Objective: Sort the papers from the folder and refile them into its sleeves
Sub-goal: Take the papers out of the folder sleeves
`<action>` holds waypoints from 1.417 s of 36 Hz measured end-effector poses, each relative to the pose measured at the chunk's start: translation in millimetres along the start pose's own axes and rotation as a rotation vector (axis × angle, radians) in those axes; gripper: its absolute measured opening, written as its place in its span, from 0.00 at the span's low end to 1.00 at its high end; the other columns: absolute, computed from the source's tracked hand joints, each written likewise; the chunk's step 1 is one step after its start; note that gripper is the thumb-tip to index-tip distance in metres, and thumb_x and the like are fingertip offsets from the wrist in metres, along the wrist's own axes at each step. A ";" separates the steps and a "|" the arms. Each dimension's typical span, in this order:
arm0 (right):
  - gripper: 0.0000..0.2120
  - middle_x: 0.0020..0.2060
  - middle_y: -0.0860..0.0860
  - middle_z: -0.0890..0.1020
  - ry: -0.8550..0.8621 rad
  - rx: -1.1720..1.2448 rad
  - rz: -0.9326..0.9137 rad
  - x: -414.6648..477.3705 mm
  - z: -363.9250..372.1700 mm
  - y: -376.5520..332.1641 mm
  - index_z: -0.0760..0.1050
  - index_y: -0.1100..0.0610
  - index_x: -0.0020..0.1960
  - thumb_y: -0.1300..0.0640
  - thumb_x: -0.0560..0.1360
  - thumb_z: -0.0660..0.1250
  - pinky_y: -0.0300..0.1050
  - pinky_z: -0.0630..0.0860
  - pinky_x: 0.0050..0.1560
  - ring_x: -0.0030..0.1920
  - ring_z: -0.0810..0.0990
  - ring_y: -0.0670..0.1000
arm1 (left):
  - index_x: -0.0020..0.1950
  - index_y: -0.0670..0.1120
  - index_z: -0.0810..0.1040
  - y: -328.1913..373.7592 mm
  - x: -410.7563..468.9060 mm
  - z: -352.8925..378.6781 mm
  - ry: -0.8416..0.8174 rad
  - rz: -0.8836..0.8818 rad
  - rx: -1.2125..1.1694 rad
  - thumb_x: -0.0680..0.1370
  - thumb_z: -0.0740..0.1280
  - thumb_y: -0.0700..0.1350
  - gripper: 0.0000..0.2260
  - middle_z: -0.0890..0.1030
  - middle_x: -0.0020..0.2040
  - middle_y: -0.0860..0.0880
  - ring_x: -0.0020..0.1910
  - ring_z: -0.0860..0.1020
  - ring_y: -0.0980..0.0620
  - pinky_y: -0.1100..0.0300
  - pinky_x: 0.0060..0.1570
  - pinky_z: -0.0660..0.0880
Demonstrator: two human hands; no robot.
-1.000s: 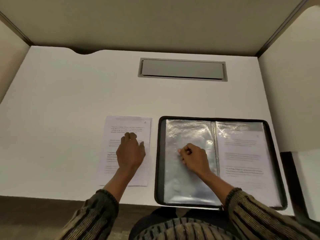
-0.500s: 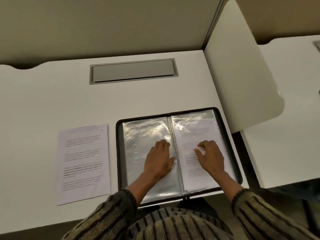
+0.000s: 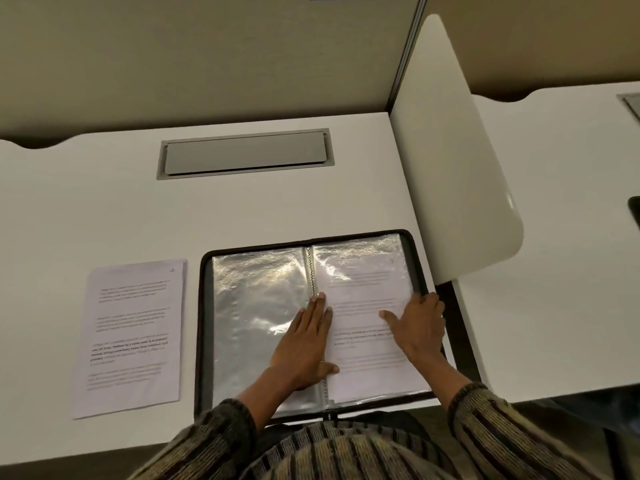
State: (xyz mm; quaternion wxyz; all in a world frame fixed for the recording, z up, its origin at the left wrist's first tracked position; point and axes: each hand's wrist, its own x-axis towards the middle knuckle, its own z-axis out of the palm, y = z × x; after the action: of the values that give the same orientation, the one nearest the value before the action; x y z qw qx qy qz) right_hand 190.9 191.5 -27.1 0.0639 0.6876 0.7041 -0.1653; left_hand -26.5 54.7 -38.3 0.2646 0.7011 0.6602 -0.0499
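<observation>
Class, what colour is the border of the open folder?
Black; the head view shows the folder best.

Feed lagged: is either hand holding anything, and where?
Left hand lies flat on the folder, holding nothing. Right hand sits at the right sleeve's outer edge; hold cannot be told.

white desk (image 3: 104, 209) carries loose printed sheet (image 3: 133, 336) lower left, open folder (image 3: 207, 327) (black-rimmed) just right of it, centre frame.
</observation>
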 end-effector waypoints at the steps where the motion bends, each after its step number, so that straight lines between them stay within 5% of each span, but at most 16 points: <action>1: 0.37 0.62 0.61 0.73 -0.003 0.023 0.003 2.7 -1.1 1.2 0.72 0.62 0.66 0.34 0.73 0.74 0.55 0.77 0.57 0.62 0.72 0.60 | 0.85 0.42 0.34 0.7 0.4 -0.1 -0.002 -0.004 0.000 0.78 0.68 0.68 0.56 0.25 0.82 0.43 0.82 0.28 0.43 0.46 0.84 0.39; 8: 0.24 0.55 0.54 0.79 0.058 -0.003 -0.062 7.9 -14.3 7.3 0.74 0.56 0.64 0.43 0.76 0.75 0.49 0.76 0.43 0.53 0.80 0.54 | 0.85 0.42 0.33 4.5 1.4 -2.2 -0.026 -0.033 0.006 0.78 0.69 0.68 0.56 0.25 0.82 0.43 0.82 0.28 0.43 0.46 0.84 0.40; 12: 0.13 0.47 0.51 0.78 0.153 0.038 -0.131 -2.4 -12.1 5.4 0.75 0.53 0.52 0.49 0.76 0.77 0.44 0.71 0.37 0.45 0.77 0.50 | 0.87 0.44 0.41 3.7 3.0 -7.9 -0.014 -0.053 -0.084 0.78 0.68 0.68 0.52 0.30 0.84 0.46 0.84 0.32 0.46 0.47 0.84 0.42; 15: 0.11 0.45 0.47 0.76 0.173 0.187 -0.159 -14.3 -13.9 -1.6 0.72 0.50 0.48 0.50 0.77 0.75 0.43 0.71 0.37 0.43 0.75 0.48 | 0.82 0.47 0.64 8.2 5.8 -22.2 0.092 -0.148 -0.370 0.76 0.66 0.73 0.43 0.52 0.87 0.48 0.86 0.50 0.48 0.47 0.82 0.58; 17: 0.12 0.45 0.44 0.77 0.111 0.340 -0.219 -23.6 -16.7 -10.4 0.72 0.47 0.46 0.50 0.77 0.76 0.43 0.75 0.38 0.44 0.78 0.47 | 0.70 0.50 0.76 15.6 5.3 -35.9 0.227 -0.244 -0.552 0.73 0.64 0.78 0.38 0.72 0.75 0.51 0.75 0.69 0.51 0.56 0.68 0.72; 19: 0.12 0.45 0.41 0.79 0.030 0.472 -0.291 -35.4 -19.8 -21.8 0.73 0.45 0.45 0.50 0.75 0.77 0.43 0.80 0.40 0.45 0.80 0.44 | 0.62 0.53 0.80 23.6 4.7 -51.6 0.320 -0.345 -0.684 0.69 0.62 0.82 0.38 0.78 0.62 0.56 0.61 0.75 0.57 0.65 0.54 0.71; 21: 0.11 0.44 0.40 0.81 -0.072 0.616 -0.351 -49.0 -22.2 -34.9 0.76 0.45 0.45 0.50 0.73 0.79 0.42 0.83 0.44 0.48 0.82 0.42 | 0.58 0.53 0.82 30.1 3.4 -70.6 0.319 -0.404 -0.771 0.69 0.61 0.83 0.38 0.82 0.56 0.58 0.54 0.78 0.59 0.62 0.51 0.72; 25: 0.09 0.47 0.41 0.84 -0.253 0.746 -0.505 -73.2 -28.5 -60.7 0.81 0.50 0.49 0.52 0.73 0.80 0.43 0.85 0.47 0.52 0.83 0.41 | 0.35 0.48 0.78 29.2 1.6 -92.0 0.376 -0.496 -0.872 0.77 0.70 0.69 0.25 0.80 0.31 0.55 0.32 0.78 0.57 0.56 0.40 0.76; 30: 0.13 0.48 0.41 0.85 -0.318 0.866 -0.494 -73.3 -37.3 -72.2 0.82 0.49 0.54 0.42 0.76 0.75 0.43 0.84 0.52 0.52 0.84 0.41 | 0.39 0.51 0.85 -6.2 -8.0 -94.9 0.482 -0.662 -0.949 0.79 0.73 0.46 0.09 0.87 0.36 0.53 0.37 0.87 0.53 0.47 0.50 0.84; 34: 0.22 0.54 0.42 0.83 -0.148 0.741 -0.359 -48.1 -25.9 -54.1 0.80 0.49 0.60 0.34 0.76 0.70 0.50 0.83 0.54 0.54 0.81 0.42 | 0.41 0.48 0.85 -48.2 -25.2 -94.7 0.519 -0.770 -0.977 0.80 0.75 0.46 0.09 0.87 0.37 0.51 0.38 0.87 0.50 0.49 0.49 0.84; 38: 0.25 0.63 0.47 0.78 -0.046 0.524 -0.356 -27.4 -12.3 -26.2 0.76 0.49 0.67 0.39 0.75 0.75 0.55 0.80 0.58 0.61 0.77 0.50 | 0.40 0.48 0.86 -88.5 -38.5 -84.9 0.499 -0.854 -0.916 0.80 0.75 0.46 0.09 0.88 0.40 0.52 0.43 0.87 0.49 0.53 0.47 0.83; 43: 0.35 0.75 0.57 0.68 -0.060 0.294 -0.342 -15.2 0.1 -4.3 0.72 0.53 0.75 0.40 0.74 0.76 0.59 0.67 0.75 0.76 0.65 0.57 | 0.41 0.50 0.87 -116.9 -46.9 -78.2 0.463 -0.920 -0.684 0.77 0.78 0.51 0.08 0.86 0.41 0.54 0.44 0.84 0.50 0.55 0.49 0.81; 51: 0.42 0.80 0.60 0.57 -0.099 0.027 -0.279 -20.0 7.8 2.6 0.63 0.52 0.80 0.36 0.74 0.74 0.64 0.63 0.77 0.78 0.57 0.62 | 0.39 0.51 0.82 -139.5 -42.5 -70.5 0.358 -1.009 -0.534 0.73 0.80 0.58 0.14 0.84 0.41 0.48 0.43 0.84 0.44 0.48 0.49 0.83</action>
State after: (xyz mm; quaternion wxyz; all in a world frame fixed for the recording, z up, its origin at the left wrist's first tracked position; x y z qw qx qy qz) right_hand 193.3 170.1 -28.5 0.0657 0.5747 0.7866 -0.2158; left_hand -184.3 45.6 -2.8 0.2601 0.2079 0.9356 0.1172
